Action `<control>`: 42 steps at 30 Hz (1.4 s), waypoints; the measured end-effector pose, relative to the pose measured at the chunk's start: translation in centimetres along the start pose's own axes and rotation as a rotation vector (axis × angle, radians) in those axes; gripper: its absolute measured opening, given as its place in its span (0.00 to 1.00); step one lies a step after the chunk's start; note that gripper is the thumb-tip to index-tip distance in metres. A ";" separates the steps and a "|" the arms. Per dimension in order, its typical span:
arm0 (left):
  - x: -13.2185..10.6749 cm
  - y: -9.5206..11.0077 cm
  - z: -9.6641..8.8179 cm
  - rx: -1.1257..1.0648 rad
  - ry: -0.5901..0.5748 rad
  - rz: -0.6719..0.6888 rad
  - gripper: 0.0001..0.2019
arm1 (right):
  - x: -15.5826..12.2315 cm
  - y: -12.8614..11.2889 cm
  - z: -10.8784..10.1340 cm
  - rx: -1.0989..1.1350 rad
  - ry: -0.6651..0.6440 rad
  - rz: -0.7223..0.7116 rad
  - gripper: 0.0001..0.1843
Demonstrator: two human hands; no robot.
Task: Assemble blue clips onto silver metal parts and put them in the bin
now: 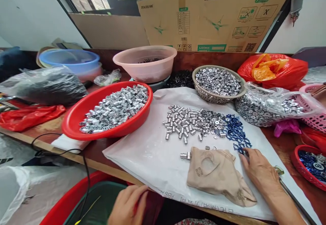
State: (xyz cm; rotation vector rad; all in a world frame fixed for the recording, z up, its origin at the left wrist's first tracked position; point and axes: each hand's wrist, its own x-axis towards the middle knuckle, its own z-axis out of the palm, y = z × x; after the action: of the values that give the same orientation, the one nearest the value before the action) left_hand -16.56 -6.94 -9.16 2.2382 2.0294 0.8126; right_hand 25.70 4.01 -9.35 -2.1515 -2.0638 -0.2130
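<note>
My right hand [259, 170] reaches in from the right, thumb and forefinger closed on a dark blue ring-shaped part at the near edge of the blue parts pile [233, 128]. Left of that pile lie small flat metal rings [215, 121] and a spread of silver metal cylinders [180, 119]. Low in the view, off the table's front edge, my left hand [128, 204] has its fingers curled together; a bit of red shows between them, and what it holds is hidden. A folded beige cloth [214, 174] lies between the hands, with a silver cylinder [185, 155] at its left edge.
A red basin [68, 126] of silver cylinders stands left on the white sheet [142, 160]. Behind are a pink basin [145, 63], a beige basket [216, 97] of metal rings and a bag of parts [265, 106]. A red basket [297, 165] sits at right.
</note>
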 end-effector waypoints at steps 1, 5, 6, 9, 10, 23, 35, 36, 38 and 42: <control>1.7 1.9 1.0 -0.062 -0.009 0.062 0.10 | 0.1 -0.3 -0.1 0.009 -0.003 0.009 0.16; 10.9 9.2 5.3 -0.110 -0.114 0.141 0.18 | 0.0 -1.7 -0.5 0.117 0.008 0.023 0.13; 13.3 10.4 6.2 -0.100 -0.182 0.145 0.19 | -0.2 -2.1 -0.6 0.162 0.029 0.031 0.13; 19.7 12.2 8.8 -0.068 -0.388 0.122 0.23 | -1.1 -3.8 -0.6 0.345 0.109 0.051 0.15; 21.3 12.3 9.5 -0.064 -0.426 0.133 0.23 | -1.5 -4.4 -0.5 0.410 0.129 0.051 0.15; 18.3 10.4 9.7 -0.045 -0.464 0.314 0.22 | -2.5 -6.4 -1.3 0.374 0.146 -0.015 0.17; 12.9 13.3 5.6 -0.715 -0.359 0.015 0.13 | 5.6 -6.7 -2.4 0.463 -0.038 -0.126 0.10; 12.6 13.8 5.7 -0.800 -0.379 -0.059 0.15 | 4.6 -7.6 -3.1 0.499 -0.057 -0.179 0.11; 12.2 14.5 6.1 -0.956 -0.443 -0.182 0.16 | 2.7 -9.1 -4.5 0.567 -0.113 -0.294 0.11; 12.3 15.2 6.5 -1.217 -0.578 -0.456 0.20 | 2.9 -9.4 -5.0 0.579 -0.171 -0.315 0.09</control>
State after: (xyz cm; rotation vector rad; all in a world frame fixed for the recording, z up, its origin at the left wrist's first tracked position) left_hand 0.22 4.22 -5.12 1.0793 1.1318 0.8426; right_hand 16.44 6.17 -3.79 -1.5440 -2.1902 0.4928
